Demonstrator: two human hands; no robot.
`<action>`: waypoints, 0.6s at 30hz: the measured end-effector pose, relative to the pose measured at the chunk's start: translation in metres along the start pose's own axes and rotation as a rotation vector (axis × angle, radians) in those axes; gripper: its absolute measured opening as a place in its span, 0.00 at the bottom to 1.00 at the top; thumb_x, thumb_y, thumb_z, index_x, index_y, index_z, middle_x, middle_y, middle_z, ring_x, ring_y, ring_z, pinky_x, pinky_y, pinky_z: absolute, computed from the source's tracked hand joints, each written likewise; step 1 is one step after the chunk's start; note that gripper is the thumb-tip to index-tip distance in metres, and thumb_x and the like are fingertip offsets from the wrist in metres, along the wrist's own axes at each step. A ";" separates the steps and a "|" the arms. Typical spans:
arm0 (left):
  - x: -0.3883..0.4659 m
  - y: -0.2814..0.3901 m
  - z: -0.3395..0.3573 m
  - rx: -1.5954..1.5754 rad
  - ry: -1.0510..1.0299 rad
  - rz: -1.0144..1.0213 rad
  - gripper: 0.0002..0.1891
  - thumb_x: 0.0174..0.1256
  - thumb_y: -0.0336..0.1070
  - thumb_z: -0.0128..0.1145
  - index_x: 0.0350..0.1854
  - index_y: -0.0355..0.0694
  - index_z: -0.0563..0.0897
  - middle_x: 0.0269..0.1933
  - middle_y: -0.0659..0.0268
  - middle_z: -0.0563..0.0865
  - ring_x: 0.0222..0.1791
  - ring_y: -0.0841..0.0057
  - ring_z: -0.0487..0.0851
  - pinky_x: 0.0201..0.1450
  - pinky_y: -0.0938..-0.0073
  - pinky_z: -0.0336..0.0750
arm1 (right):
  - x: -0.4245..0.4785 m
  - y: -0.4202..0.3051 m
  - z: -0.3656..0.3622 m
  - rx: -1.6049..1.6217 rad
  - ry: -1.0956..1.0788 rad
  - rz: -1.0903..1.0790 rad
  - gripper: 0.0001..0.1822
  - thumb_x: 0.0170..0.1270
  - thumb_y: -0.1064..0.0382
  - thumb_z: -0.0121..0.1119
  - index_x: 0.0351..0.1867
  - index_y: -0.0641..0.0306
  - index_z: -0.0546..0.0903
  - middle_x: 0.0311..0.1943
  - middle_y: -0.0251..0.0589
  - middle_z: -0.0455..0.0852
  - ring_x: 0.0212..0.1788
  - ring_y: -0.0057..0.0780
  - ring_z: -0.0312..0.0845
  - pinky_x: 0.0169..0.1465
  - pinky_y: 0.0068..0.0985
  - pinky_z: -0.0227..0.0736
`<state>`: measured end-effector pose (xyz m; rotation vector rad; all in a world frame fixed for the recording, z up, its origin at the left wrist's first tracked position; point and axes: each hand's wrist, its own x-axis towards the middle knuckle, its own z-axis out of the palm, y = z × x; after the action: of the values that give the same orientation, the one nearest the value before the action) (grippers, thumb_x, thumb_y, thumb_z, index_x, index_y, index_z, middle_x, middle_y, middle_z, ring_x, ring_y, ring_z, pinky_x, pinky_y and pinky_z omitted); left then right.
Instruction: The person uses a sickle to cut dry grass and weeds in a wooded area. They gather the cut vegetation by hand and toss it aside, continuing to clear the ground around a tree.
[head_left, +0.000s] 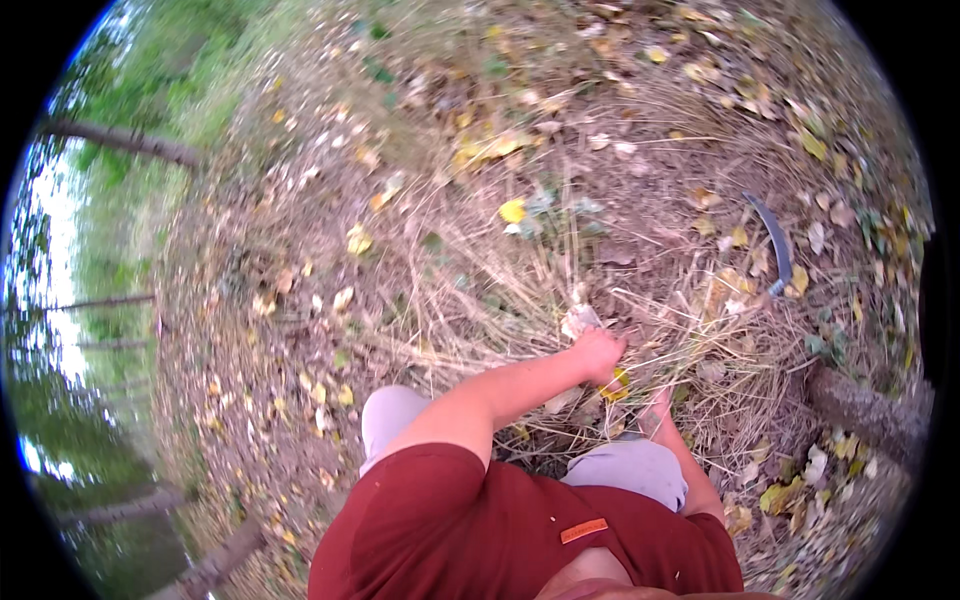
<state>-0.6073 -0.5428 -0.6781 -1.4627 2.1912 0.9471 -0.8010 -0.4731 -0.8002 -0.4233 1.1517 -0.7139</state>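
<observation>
My left hand (600, 352) is low among dry grass stalks (690, 330) in front of my knees, its fingers curled in at the stalks. Directly beyond it is a pale, crumpled clump (579, 320), perhaps dry leaf; whether the hand touches it is unclear. Closer to my right knee, my right hand (657, 412) reaches down at the near edge of the same stalks, its fingers partly hidden. A yellow leaf (615, 385) lies between the hands. On the ground to the right, apart from both hands, rests a sickle with a curved dark blade (777, 240); its handle is mostly hidden by grass.
A thick piece of wood with bark (862, 412) lies at the right. Leaf litter (360, 240) and dry grass cover the ground around me. A small leafy plant (544, 210) grows ahead. Tree trunks (124, 140) and green foliage stand at the left.
</observation>
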 end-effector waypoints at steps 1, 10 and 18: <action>-0.011 0.000 -0.005 -0.045 -0.003 0.003 0.55 0.33 0.68 0.68 0.63 0.33 0.67 0.45 0.49 0.81 0.50 0.56 0.78 0.53 0.54 0.68 | -0.008 -0.001 -0.002 -0.017 -0.007 0.000 0.21 0.66 0.59 0.52 0.59 0.62 0.70 0.46 0.41 0.79 0.44 0.33 0.77 0.44 0.29 0.76; -0.117 0.005 -0.112 -0.244 0.300 0.153 0.65 0.29 0.70 0.70 0.68 0.29 0.56 0.42 0.45 0.83 0.44 0.54 0.82 0.47 0.59 0.74 | -0.070 -0.087 0.017 -0.229 -0.100 -0.140 0.23 0.68 0.56 0.50 0.62 0.62 0.67 0.50 0.42 0.77 0.47 0.33 0.76 0.47 0.29 0.75; -0.207 -0.028 -0.136 -0.363 0.541 0.217 0.61 0.34 0.60 0.71 0.70 0.31 0.53 0.42 0.45 0.82 0.43 0.54 0.82 0.46 0.62 0.75 | -0.072 -0.185 0.156 -0.333 -0.311 -0.373 0.25 0.70 0.54 0.49 0.64 0.63 0.65 0.54 0.43 0.75 0.50 0.33 0.75 0.49 0.28 0.75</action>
<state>-0.4851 -0.5025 -0.4641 -1.8449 2.7138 1.1769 -0.7259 -0.5617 -0.5758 -1.0140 0.9032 -0.7454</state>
